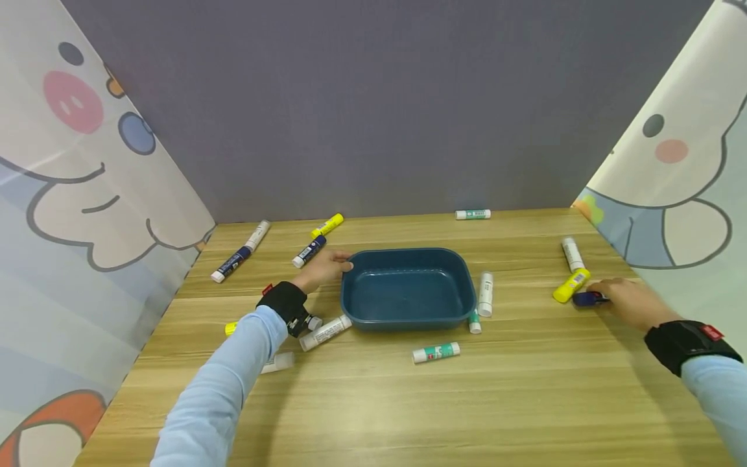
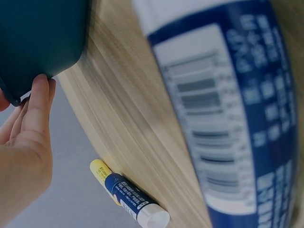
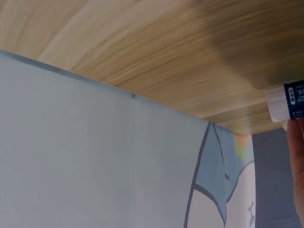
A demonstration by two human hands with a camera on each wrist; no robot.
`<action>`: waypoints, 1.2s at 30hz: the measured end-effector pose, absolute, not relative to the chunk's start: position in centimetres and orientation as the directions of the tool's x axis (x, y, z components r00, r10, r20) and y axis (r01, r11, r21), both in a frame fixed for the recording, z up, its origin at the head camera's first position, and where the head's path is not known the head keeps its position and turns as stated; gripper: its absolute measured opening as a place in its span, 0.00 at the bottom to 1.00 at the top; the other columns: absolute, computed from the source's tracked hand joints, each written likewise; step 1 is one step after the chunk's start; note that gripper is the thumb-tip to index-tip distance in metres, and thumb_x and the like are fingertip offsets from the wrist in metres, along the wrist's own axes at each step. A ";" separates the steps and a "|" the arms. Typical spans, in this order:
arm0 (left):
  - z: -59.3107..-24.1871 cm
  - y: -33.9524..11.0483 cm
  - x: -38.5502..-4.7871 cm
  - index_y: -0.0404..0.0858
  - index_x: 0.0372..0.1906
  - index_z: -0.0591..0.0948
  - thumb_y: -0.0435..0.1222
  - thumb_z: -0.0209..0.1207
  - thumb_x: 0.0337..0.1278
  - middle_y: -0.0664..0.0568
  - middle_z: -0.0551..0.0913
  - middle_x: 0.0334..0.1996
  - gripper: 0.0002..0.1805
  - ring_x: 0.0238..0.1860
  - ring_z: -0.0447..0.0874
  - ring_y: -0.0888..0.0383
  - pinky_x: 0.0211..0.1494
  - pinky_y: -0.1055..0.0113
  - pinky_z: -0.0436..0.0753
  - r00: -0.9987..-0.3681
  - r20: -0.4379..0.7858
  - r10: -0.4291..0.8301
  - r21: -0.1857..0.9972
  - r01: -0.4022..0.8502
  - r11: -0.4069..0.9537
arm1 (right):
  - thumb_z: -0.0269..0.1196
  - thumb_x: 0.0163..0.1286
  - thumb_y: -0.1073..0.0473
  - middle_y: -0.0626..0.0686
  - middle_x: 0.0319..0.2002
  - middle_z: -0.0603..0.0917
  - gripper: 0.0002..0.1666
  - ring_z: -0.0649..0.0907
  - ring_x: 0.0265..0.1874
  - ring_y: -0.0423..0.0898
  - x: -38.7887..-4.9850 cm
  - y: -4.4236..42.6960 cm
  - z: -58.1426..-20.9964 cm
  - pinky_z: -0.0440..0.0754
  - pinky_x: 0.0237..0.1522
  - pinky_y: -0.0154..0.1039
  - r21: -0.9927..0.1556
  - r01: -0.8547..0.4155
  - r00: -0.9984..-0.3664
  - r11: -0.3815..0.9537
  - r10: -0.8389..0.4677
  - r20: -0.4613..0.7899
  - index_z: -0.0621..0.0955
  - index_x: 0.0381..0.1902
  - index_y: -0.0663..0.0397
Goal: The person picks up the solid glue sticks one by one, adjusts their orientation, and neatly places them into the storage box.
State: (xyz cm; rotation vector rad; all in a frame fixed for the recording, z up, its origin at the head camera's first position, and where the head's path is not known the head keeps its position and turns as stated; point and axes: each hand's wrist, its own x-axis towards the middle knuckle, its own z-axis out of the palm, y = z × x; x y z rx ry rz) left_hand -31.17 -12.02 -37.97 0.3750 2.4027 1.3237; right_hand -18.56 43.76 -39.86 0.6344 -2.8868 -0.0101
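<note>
A dark teal rectangular bin (image 1: 408,323) stands in the middle of the wooden table. My left hand (image 1: 323,267) pinches its left rim, the thumb over the edge and the fingers against the outer wall, as the left wrist view shows at the bin's side (image 2: 47,42). At the far right, my right hand (image 1: 633,303) holds a navy glue stick (image 1: 588,299) close to the table. Its white end (image 3: 278,103) shows in the right wrist view, where most of the hand is cut off. A yellow glue stick (image 1: 572,286) lies beside the navy one, with a white one (image 1: 572,253) behind it.
White and green glue sticks lie near the bin, one in front (image 1: 436,352), one at its right (image 1: 486,294), one far back (image 1: 473,214). Several more lie left, including a navy one (image 1: 309,251) and a yellow one (image 1: 327,225). A grey panel (image 1: 397,110) borders the back.
</note>
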 end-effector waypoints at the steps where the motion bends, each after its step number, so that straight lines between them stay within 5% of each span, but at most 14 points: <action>1: -38.0 -12.0 -31.2 0.30 0.64 0.66 0.33 0.50 0.64 0.36 0.72 0.59 0.24 0.58 0.73 0.45 0.57 0.56 0.76 -0.896 -0.191 0.401 0.849 0.054 0.525 | 0.73 0.38 0.68 0.58 0.29 0.84 0.20 0.82 0.28 0.56 -18.5 43.7 -39.8 0.79 0.32 0.52 0.048 -0.417 -0.888 0.908 -0.418 0.191 0.82 0.34 0.63; 14: -37.8 -12.2 -31.1 0.31 0.64 0.66 0.34 0.50 0.64 0.36 0.71 0.59 0.24 0.58 0.72 0.45 0.57 0.56 0.75 -0.896 -0.192 0.400 0.849 0.052 0.526 | 0.70 0.41 0.71 0.58 0.28 0.84 0.18 0.82 0.26 0.54 -19.5 41.6 -37.1 0.79 0.27 0.49 0.028 -0.458 -0.847 0.889 -0.446 0.289 0.81 0.35 0.65; 20: -38.0 -12.2 -31.2 0.30 0.63 0.66 0.33 0.49 0.64 0.35 0.71 0.58 0.24 0.58 0.72 0.44 0.57 0.56 0.75 -0.892 -0.189 0.410 0.868 0.044 0.494 | 0.65 0.54 0.65 0.68 0.38 0.82 0.22 0.81 0.34 0.61 -19.9 38.7 -35.0 0.78 0.33 0.54 -0.047 -0.338 -0.935 0.940 -0.329 0.135 0.77 0.47 0.69; 23: -38.2 -12.2 -31.2 0.30 0.64 0.66 0.33 0.49 0.65 0.35 0.71 0.58 0.24 0.58 0.72 0.44 0.58 0.56 0.75 -0.890 -0.189 0.414 0.870 0.044 0.491 | 0.63 0.58 0.63 0.67 0.38 0.82 0.23 0.81 0.28 0.56 -20.4 37.0 -34.1 0.77 0.28 0.47 -0.081 -0.296 -0.953 0.952 -0.290 0.084 0.75 0.50 0.70; 27: -38.2 -12.2 -31.2 0.31 0.64 0.66 0.34 0.49 0.65 0.35 0.71 0.59 0.24 0.59 0.71 0.44 0.58 0.56 0.74 -0.890 -0.191 0.415 0.868 0.044 0.494 | 0.63 0.60 0.61 0.65 0.36 0.83 0.23 0.80 0.25 0.50 -21.2 34.7 -33.2 0.75 0.25 0.43 -0.137 -0.285 -0.955 0.949 -0.270 0.119 0.75 0.50 0.71; 36: -38.0 -12.1 -31.0 0.31 0.63 0.66 0.34 0.49 0.65 0.36 0.72 0.58 0.23 0.58 0.72 0.45 0.57 0.57 0.76 -0.896 -0.195 0.398 0.854 0.044 0.519 | 0.63 0.61 0.56 0.65 0.33 0.84 0.20 0.83 0.31 0.56 -22.6 28.2 -31.0 0.78 0.30 0.48 -0.270 -0.282 -0.950 0.921 -0.231 0.209 0.78 0.43 0.67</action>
